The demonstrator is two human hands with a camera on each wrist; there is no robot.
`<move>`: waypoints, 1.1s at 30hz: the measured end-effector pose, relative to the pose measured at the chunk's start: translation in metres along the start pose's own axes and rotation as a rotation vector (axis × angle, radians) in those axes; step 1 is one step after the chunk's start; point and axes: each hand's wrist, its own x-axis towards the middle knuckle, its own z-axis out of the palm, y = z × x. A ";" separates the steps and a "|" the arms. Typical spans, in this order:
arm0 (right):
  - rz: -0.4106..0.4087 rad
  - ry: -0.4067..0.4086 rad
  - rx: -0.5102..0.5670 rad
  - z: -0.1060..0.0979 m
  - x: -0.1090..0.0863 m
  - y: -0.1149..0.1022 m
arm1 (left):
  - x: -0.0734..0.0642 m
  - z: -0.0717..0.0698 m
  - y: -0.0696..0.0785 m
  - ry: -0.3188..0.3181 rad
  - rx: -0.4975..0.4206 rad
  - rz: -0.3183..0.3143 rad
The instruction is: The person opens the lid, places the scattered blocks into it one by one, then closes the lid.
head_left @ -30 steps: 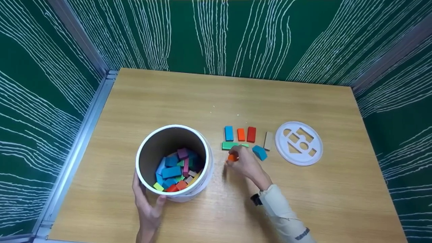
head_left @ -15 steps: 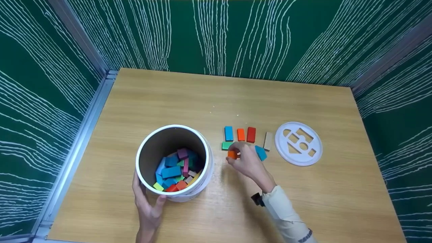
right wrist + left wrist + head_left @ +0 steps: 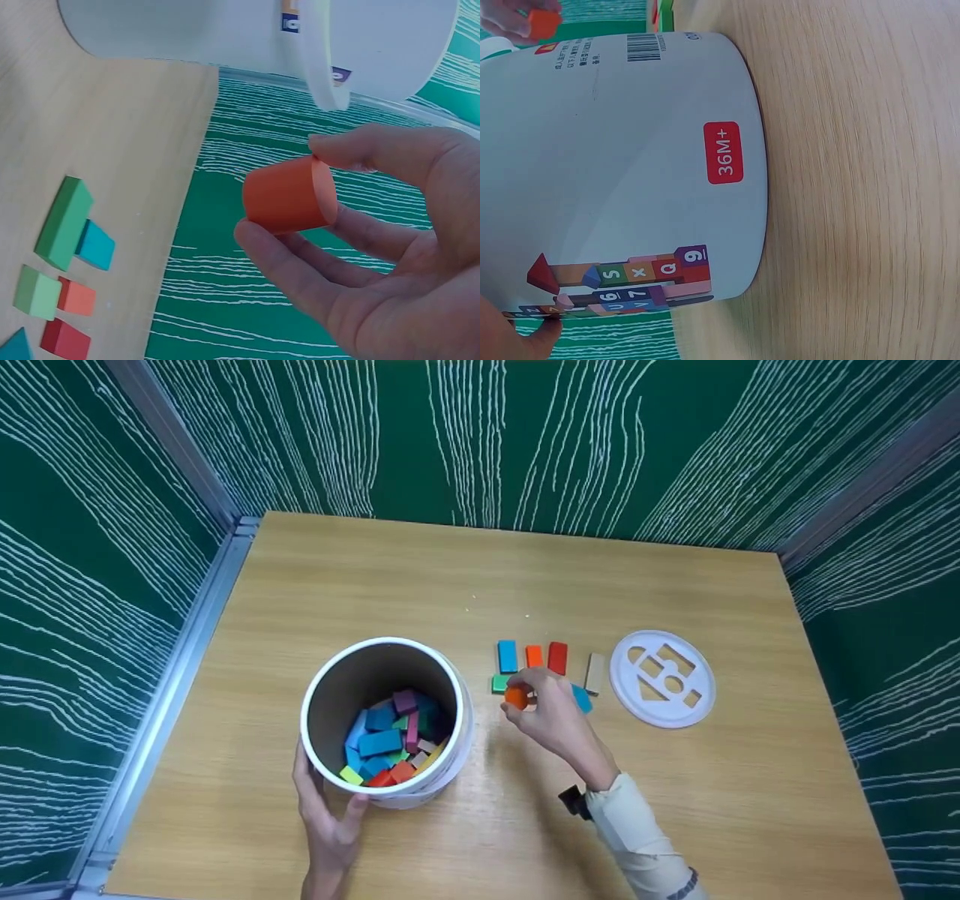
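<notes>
My right hand (image 3: 555,720) pinches an orange cylinder block (image 3: 289,195) between thumb and fingertips, off the table and beside the bucket. In the head view the cylinder shows a round orange end. My left hand (image 3: 330,832) holds the near left side of a white bucket (image 3: 465,735), thumb just below the rim and fingers along the wall. Wooden blocks (image 3: 381,742) in several colours lie inside it. In the left wrist view, part of that hand (image 3: 510,337) touches the bucket's printed wall.
On the table (image 3: 375,577) beyond my right hand lie a blue block (image 3: 508,656), an orange block (image 3: 534,655), a red block (image 3: 557,658), a green block (image 3: 500,684), a beige block (image 3: 594,673) and a partly hidden blue block (image 3: 582,699). A white shape-sorter lid (image 3: 637,701) lies right.
My right hand has lifted slightly, moving a little away from me and turning the orange cylinder so its round end shows. My left hand and the bucket have stayed put.
</notes>
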 end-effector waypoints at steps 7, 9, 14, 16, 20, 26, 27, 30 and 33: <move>-0.044 0.035 0.026 -0.006 -0.002 -0.010 | 0.001 0.002 0.008 0.008 -0.013 0.040; -0.050 0.037 0.024 -0.008 -0.003 -0.013 | 0.002 0.003 0.014 0.006 -0.010 0.033; -0.083 0.056 0.005 -0.012 -0.005 -0.021 | 0.004 0.003 0.020 0.005 -0.019 0.033; -0.107 0.068 -0.003 -0.014 -0.005 -0.024 | 0.003 0.002 0.015 0.008 -0.018 0.032; -0.158 0.091 -0.012 -0.017 -0.006 -0.032 | 0.000 0.001 0.002 0.014 -0.004 0.013; -0.218 0.114 -0.034 -0.021 -0.006 -0.043 | -0.001 0.000 -0.004 0.013 0.003 -0.007; -0.224 0.115 -0.037 -0.022 -0.007 -0.045 | -0.001 0.000 -0.004 0.012 0.005 -0.007; -0.241 0.119 -0.036 -0.023 -0.007 -0.050 | -0.001 0.000 -0.002 0.012 0.009 -0.004; -0.257 0.122 -0.034 -0.024 -0.008 -0.054 | 0.000 0.001 0.003 0.015 0.015 -0.008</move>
